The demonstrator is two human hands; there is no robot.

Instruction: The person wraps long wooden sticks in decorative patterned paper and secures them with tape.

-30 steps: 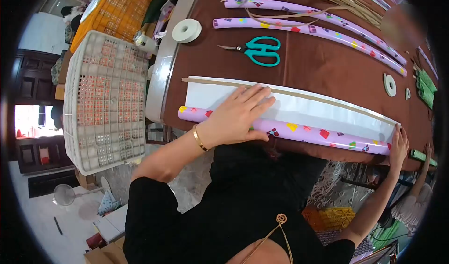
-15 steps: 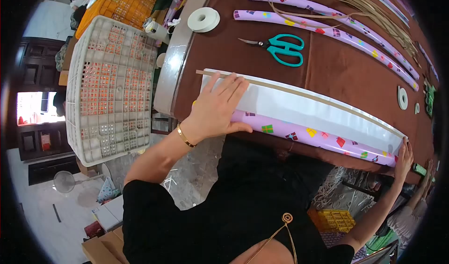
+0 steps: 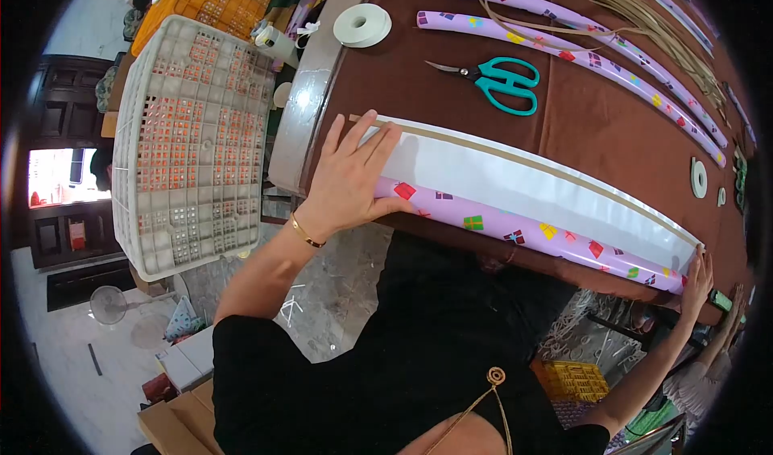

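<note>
A roll of lilac wrapping paper [image 3: 531, 233] printed with gift boxes lies along the table's near edge, its white underside [image 3: 483, 165] unrolled on the far side. A thin tan strip [image 3: 515, 159] runs along the paper's far edge. Flat over the paper's left end lies my left hand [image 3: 348, 177], fingers spread towards the strip and thumb across the roll. My right hand [image 3: 697, 282] rests at the far right end, fingers stretched out and touching the strip's end and the roll. Teal-handled scissors [image 3: 507, 84] lie beyond the paper.
White tape rolls [image 3: 362, 25] [image 3: 699, 178] sit on the brown-covered table [image 3: 403, 60]. Finished-looking lilac rolls [image 3: 580, 56] and a bundle of tan strips [image 3: 636, 12] lie at the back. A pale plastic crate [image 3: 201, 153] stands left. Another person's arm [image 3: 717, 342] shows at right.
My left hand has slid left towards the end of the paper, and its fingers are spread wider. My right hand stays at the right end. The view has shifted slightly.
</note>
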